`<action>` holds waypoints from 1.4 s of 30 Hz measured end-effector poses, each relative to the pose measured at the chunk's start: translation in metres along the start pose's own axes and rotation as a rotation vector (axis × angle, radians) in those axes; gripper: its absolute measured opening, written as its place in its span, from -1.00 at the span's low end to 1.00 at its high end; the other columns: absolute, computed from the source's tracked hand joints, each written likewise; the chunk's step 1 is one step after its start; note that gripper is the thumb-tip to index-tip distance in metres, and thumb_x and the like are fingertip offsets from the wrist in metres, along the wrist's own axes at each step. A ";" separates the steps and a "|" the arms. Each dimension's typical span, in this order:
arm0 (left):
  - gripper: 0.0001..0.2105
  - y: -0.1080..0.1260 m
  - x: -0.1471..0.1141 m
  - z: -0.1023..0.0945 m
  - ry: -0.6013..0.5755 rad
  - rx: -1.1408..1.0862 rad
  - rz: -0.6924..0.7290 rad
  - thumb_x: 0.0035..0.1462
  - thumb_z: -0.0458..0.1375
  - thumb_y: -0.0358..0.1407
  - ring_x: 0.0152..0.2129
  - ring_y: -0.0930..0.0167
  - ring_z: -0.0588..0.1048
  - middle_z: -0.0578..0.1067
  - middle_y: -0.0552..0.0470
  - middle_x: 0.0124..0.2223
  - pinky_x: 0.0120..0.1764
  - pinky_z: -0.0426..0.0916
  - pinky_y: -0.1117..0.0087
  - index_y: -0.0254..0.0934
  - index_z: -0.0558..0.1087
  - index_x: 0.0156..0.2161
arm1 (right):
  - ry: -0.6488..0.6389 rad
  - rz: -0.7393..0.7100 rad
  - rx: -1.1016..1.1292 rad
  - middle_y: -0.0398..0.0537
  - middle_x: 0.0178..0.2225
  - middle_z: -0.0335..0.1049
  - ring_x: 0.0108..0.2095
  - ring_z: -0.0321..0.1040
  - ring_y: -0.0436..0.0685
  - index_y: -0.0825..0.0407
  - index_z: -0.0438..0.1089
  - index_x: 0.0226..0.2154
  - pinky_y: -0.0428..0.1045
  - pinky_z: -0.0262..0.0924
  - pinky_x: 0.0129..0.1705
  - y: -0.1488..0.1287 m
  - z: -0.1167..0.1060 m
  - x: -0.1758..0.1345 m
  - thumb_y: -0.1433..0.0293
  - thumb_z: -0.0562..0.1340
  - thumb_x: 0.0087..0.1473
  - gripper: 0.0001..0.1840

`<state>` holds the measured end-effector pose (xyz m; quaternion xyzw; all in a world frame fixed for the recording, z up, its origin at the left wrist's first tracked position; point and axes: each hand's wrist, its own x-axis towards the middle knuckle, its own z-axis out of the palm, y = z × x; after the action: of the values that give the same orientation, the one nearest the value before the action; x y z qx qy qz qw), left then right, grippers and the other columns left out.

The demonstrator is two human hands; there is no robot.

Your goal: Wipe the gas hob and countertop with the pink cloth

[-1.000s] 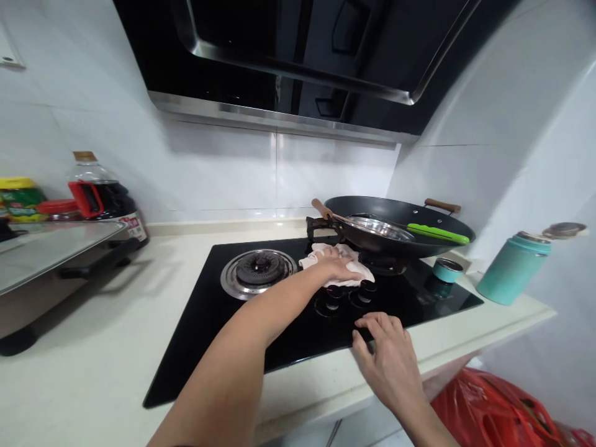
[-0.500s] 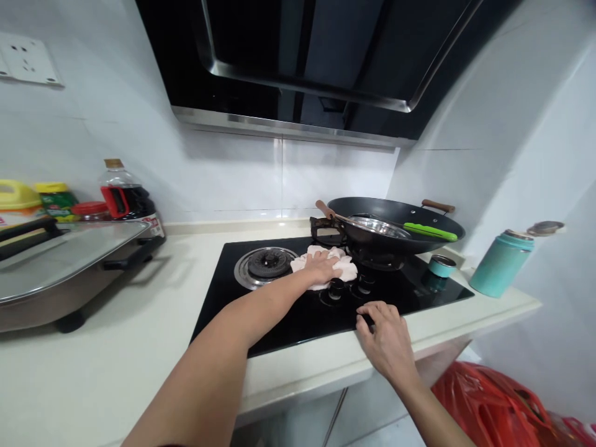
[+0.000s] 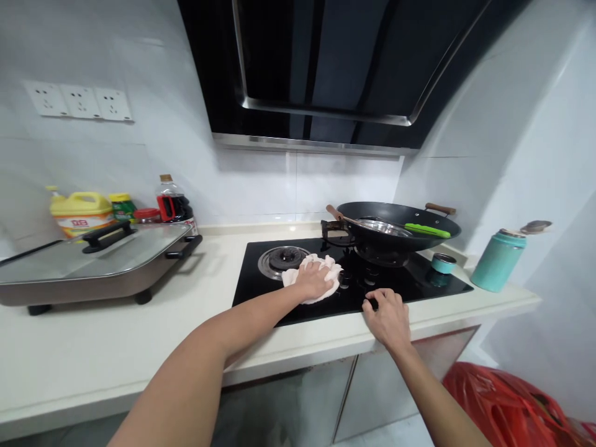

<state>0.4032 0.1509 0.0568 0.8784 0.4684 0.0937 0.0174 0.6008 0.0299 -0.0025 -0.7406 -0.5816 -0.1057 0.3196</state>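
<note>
On the black glass cooktop (image 3: 288,320) my left hand (image 3: 314,279) presses down on a crumpled white cloth (image 3: 331,270), fingers bent over it. The cloth lies in front of and beside the left burner (image 3: 285,257), near the control knobs (image 3: 371,276). My right hand (image 3: 387,315) rests at the cooktop's front edge, fingers loosely curled with a gap to the thumb, holding nothing. A black wok (image 3: 386,214) sits on the right burner, with a steel bowl-like piece (image 3: 384,227) and a bright green handle (image 3: 427,230) inside.
A teal flask (image 3: 499,261) with a spoon (image 3: 535,227) over its mouth stands right, its cup-like lid (image 3: 444,263) on the cooktop. A lidded electric pan (image 3: 139,273), a soy-sauce-like bottle (image 3: 174,198) and a yellow jug (image 3: 81,211) stand left. The range hood (image 3: 316,74) hangs above.
My left hand has drawn the cloth toward the front of the cooktop, away from the wok. My right hand stays at the front edge. The view has swung left, showing more sockets and the yellow jug.
</note>
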 end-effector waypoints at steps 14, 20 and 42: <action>-0.41 -0.027 -0.143 -0.020 0.054 0.056 0.091 0.25 0.03 0.10 0.18 -0.02 0.28 0.36 -0.21 0.25 0.20 0.13 -0.12 -0.08 0.31 0.30 | -0.033 -0.012 -0.011 0.05 0.01 0.40 0.02 0.23 0.31 -0.04 0.54 -0.11 0.22 0.13 0.05 0.005 0.001 -0.002 0.20 0.08 0.20 -0.61; -0.50 -0.080 -0.213 -0.028 0.138 0.085 -0.039 0.22 0.10 0.09 0.15 0.04 0.30 0.38 -0.12 0.23 0.20 0.16 -0.04 -0.02 0.43 0.19 | -0.051 -0.032 -0.053 0.09 0.02 0.39 0.02 0.23 0.32 -0.05 0.55 -0.08 0.23 0.16 0.04 0.011 0.005 -0.001 0.18 0.07 0.21 -0.58; -0.33 -0.145 -0.307 -0.047 0.264 -0.292 -0.249 0.25 0.04 0.03 0.26 0.07 0.31 0.32 -0.23 0.35 0.28 0.13 -0.06 -0.20 0.10 0.37 | -0.248 -0.756 0.493 0.09 0.23 0.31 0.25 0.17 0.22 -0.07 0.41 0.13 0.18 0.05 0.28 -0.250 -0.006 -0.071 0.14 0.08 0.30 -0.54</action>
<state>0.1083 -0.0242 0.0399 0.7820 0.5530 0.2717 0.0945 0.3488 -0.0002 0.0523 -0.3859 -0.8521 0.0160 0.3532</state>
